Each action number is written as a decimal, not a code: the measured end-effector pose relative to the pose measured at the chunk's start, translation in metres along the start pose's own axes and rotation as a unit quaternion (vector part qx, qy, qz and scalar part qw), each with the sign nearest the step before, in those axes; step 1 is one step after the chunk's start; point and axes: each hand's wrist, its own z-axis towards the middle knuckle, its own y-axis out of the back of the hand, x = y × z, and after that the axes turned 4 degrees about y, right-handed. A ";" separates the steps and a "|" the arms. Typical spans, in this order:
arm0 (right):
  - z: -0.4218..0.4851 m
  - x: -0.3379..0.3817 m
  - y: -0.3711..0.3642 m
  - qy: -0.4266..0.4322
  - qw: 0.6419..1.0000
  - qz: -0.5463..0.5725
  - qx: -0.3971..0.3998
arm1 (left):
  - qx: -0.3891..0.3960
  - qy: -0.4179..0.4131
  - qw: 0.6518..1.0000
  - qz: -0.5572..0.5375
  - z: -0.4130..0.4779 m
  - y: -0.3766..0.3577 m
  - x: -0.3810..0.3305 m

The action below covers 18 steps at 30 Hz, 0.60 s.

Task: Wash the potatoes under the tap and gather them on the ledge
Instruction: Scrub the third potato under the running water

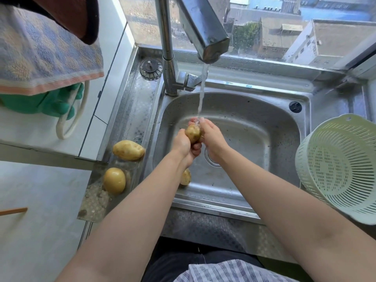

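Water runs from the steel tap (205, 35) into the sink (254, 110). Under the stream I hold a small brown potato (192, 133) over the basin. My left hand (184, 146) grips it from below and my right hand (211, 137) closes on its right side. Two washed potatoes rest on the steel ledge left of the basin: an oblong potato (128, 150) and a rounder potato (114, 180). Another potato (185, 177) lies in the sink, partly hidden behind my left forearm.
A pale green colander (337, 167) leans on the sink's right edge. A sink strainer plug (151, 68) sits on the ledge by the tap base. Towels and green rubber gloves (61, 102) hang at the left over the white counter. A window runs behind the sink.
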 end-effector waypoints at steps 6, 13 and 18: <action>-0.010 0.001 -0.011 -0.015 0.999 -0.029 -0.026 | 0.026 -0.001 0.990 0.139 -0.007 -0.004 0.005; -0.015 0.004 -0.010 0.012 0.992 -0.063 0.108 | -0.055 -0.019 0.989 0.138 -0.013 -0.001 -0.010; -0.010 0.006 -0.015 0.035 0.996 -0.084 -0.001 | -0.020 0.012 0.988 0.154 -0.018 -0.005 -0.005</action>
